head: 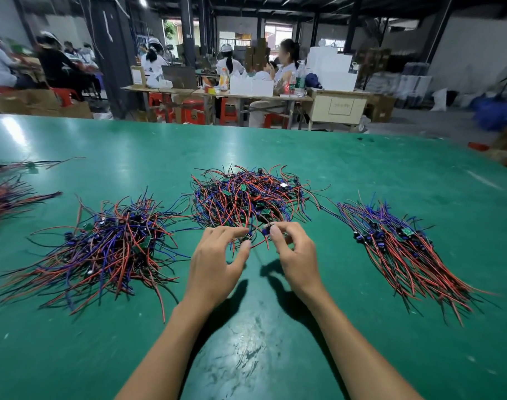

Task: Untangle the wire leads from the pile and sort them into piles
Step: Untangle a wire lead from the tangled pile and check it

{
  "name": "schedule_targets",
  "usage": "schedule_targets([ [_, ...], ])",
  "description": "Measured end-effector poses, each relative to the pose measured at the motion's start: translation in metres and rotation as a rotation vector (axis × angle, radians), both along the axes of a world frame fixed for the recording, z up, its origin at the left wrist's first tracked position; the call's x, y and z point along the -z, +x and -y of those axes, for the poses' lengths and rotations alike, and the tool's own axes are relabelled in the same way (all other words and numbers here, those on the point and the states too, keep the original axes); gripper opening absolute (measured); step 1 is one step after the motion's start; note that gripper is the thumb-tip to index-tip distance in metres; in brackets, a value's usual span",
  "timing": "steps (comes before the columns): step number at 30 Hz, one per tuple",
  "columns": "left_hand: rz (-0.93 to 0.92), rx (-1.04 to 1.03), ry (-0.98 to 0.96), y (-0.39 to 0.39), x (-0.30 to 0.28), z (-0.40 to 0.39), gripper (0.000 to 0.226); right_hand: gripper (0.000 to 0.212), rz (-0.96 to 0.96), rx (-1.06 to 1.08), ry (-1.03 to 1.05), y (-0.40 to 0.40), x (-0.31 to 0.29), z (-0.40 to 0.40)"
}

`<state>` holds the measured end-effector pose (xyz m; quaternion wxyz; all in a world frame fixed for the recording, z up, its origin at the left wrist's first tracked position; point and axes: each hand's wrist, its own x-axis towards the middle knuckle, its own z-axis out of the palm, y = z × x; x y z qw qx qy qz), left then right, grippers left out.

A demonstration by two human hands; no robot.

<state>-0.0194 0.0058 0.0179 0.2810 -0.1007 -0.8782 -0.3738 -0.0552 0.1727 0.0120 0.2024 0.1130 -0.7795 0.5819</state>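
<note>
Green bench (362, 168), worn and scuffed near the front edge. Both forearms reach in from below.

Tangled pile (246, 194) of red, blue and black wire leads with small green boards sits mid-bench, just beyond the hands. Wires loop in all directions.

Left hand (217, 261) at the near edge of the tangled pile; fingers (232, 230) curled, thumb and forefinger pinching a lead where red and blue strands hang down. Right hand (295, 252) just beside it, fingers bent, pinching a small dark blue component (266, 230) at the end of a lead. The two hands are close, nearly touching at the fingertips.

Left pile (108, 249): large, leads roughly fanned toward the near left, still loose and crossing. Right pile (402, 246): tidier, leads lying parallel, components at the far end, bare ends trailing toward the near right. Both well apart from the hands.

Two more bundles (4, 194) at the far left edge, partly cut off.

Behind the bench: people seated at other tables (212, 92), red stools, cardboard boxes, bottles.
</note>
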Motion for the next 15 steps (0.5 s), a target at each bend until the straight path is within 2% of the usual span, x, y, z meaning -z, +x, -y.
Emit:
schedule_targets([
  [2,0.103,0.117,0.114,0.001,-0.002,-0.004,0.031,0.021,0.169,-0.153,-0.274,0.011,-0.007,0.006],
  [4,0.196,0.2,0.26,0.003,-0.004,-0.009,0.037,0.024,0.248,-0.213,-0.352,0.016,-0.011,0.01],
  [8,0.287,0.341,0.568,0.006,-0.008,-0.011,0.026,0.019,0.253,-0.264,-0.35,0.019,-0.015,0.012],
  [12,0.344,0.401,0.775,0.007,-0.009,-0.009,0.03,0.013,0.171,-0.268,-0.323,0.02,-0.015,0.006],
  [15,0.372,0.409,0.905,0.005,-0.012,-0.004,0.03,0.017,0.067,-0.217,-0.203,0.019,-0.015,0.004],
])
